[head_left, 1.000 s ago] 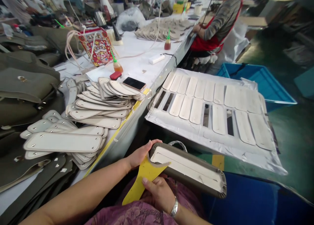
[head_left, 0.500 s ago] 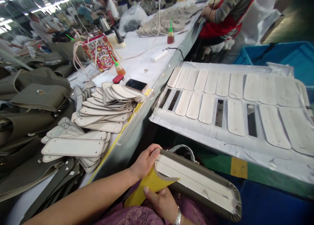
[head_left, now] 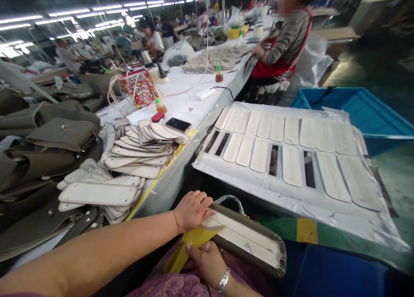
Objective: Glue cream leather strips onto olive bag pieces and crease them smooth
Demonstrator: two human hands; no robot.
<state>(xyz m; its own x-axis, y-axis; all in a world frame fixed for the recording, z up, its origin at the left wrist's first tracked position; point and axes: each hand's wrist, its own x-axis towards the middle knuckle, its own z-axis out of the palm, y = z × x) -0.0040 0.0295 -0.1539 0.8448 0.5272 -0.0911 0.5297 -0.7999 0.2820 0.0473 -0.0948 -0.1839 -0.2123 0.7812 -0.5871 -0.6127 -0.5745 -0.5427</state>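
On my lap, beyond the purple patterned clothing, lies an olive-green bag (head_left: 252,254) with its long white base panel (head_left: 247,238) facing up. A thin line runs along that panel. My left hand (head_left: 193,211) grips the bag's near-left end, fingers bent over the edge. Below it my right hand (head_left: 208,262) pinches a yellow sheet (head_left: 197,241) with the thumb on top. The sheet's upper edge lies against the white panel; I cannot tell whether it is attached there. A wrapped handle (head_left: 231,198) arches behind the bag.
Stacked pale panels with metal studs (head_left: 97,194) lie on the table at left, beside olive bags (head_left: 61,128). A phone (head_left: 178,124) and a glue bottle (head_left: 160,106) are further back. White-covered board (head_left: 226,176) holds rows of pale strips. A co-worker (head_left: 284,51) sits beyond.
My left hand has shifted from a thumb-side hold to fingers bent over the bag's end. The yellow sheet now shows a straighter upper edge. The view has tilted up and turned right.
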